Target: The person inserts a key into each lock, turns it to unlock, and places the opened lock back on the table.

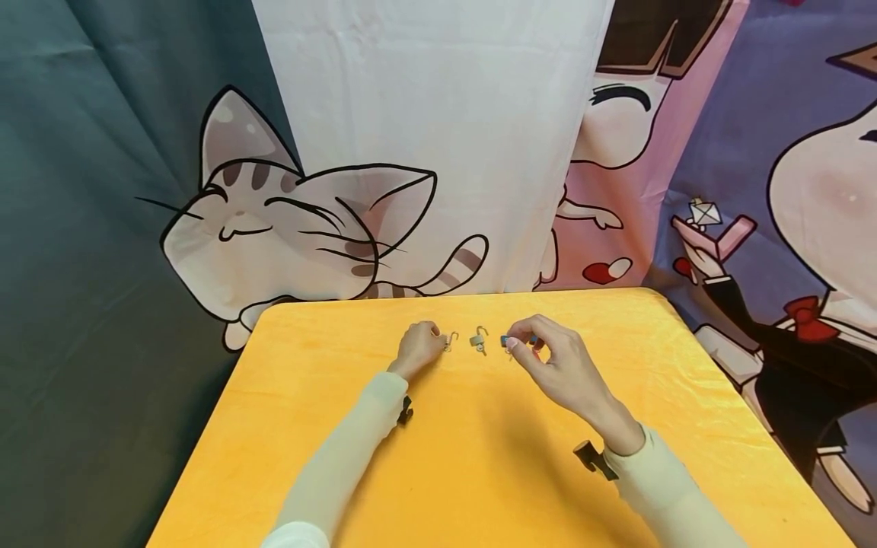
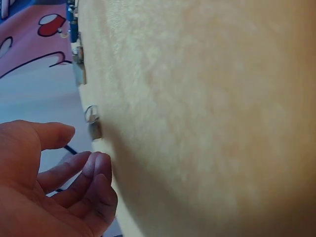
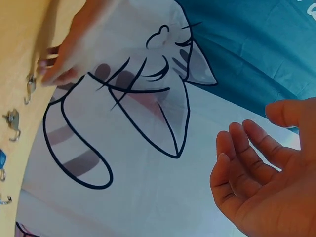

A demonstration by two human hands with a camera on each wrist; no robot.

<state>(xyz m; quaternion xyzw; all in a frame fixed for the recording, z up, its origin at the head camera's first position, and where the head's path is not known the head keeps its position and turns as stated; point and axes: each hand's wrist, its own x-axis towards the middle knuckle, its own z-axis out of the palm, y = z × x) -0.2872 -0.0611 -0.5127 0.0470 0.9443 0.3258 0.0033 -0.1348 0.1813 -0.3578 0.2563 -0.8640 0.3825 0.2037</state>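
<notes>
Small padlocks with raised shackles lie in a row near the table's back edge. My left hand [image 1: 419, 348] is beside the leftmost padlock [image 1: 448, 342]; the left wrist view shows thumb and fingers apart, with a gap between them and that padlock [image 2: 95, 130]. A brass-coloured padlock [image 1: 476, 341] with a key lies between my hands. My right hand [image 1: 558, 365] hovers over the right end of the row, partly hiding a blue padlock [image 1: 504, 341] and another blue item [image 1: 534, 339]. In the right wrist view its loosely bent fingers [image 3: 239, 163] hold nothing.
A yellow cloth covers the table [image 1: 452, 457]. Behind the back edge hangs a printed curtain [image 1: 438, 114] with a cartoon cat and figures. Dark wrist mounts [image 1: 594, 460] sit on both forearms.
</notes>
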